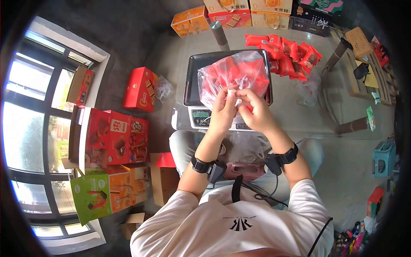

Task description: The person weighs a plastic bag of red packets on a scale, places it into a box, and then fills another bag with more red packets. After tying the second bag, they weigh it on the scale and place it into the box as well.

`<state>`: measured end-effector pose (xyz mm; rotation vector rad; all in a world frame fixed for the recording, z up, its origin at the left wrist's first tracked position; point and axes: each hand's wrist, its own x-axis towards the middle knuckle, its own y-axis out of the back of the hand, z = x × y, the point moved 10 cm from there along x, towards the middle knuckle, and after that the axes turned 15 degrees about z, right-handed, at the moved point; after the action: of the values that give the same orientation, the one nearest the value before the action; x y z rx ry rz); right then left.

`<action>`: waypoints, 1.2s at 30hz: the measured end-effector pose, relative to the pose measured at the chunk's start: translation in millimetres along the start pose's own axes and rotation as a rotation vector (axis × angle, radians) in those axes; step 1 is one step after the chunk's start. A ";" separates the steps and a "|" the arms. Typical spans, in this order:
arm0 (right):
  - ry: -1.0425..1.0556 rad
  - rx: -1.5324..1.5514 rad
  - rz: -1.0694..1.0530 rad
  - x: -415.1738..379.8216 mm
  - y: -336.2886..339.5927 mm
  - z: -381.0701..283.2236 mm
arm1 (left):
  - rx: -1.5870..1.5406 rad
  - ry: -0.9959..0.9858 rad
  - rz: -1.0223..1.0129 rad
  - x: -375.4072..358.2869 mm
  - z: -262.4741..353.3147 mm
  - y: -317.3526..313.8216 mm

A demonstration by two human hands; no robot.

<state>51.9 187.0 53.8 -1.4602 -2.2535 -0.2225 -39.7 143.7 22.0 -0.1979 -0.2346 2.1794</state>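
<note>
A clear plastic bag filled with red packets lies on the black tray of a digital scale. At the bag's near side its gathered neck is pinched between my two hands. My left hand has its fingers closed on the twisted plastic. Close beside it, my right hand grips the same bunched plastic with thumb and forefinger. The very end of the neck is partly hidden by my fingers. Several red snack packets lie in a pile on the glass table behind and right of the scale.
Snack boxes line the table's far edge. A crumpled clear bag lies right of the scale. To the left stand a red box, larger red cartons and a green box. A wooden rack stands at the right.
</note>
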 end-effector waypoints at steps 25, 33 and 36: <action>0.104 -0.289 -0.272 4.8 1.6 3.7 | 0.673 -0.880 0.325 -33.8 56.8 7.4; 0.307 -0.482 -0.331 -13.0 -12.1 -5.9 | 0.594 -0.677 0.266 -23.7 40.5 14.4; 0.383 -0.528 -0.287 -12.5 -12.5 -10.7 | 0.480 -0.452 0.293 -23.1 31.6 23.4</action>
<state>47.9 167.4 59.1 -1.1743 -2.1547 -1.1567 -51.9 108.5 48.3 0.5662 0.0785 2.4766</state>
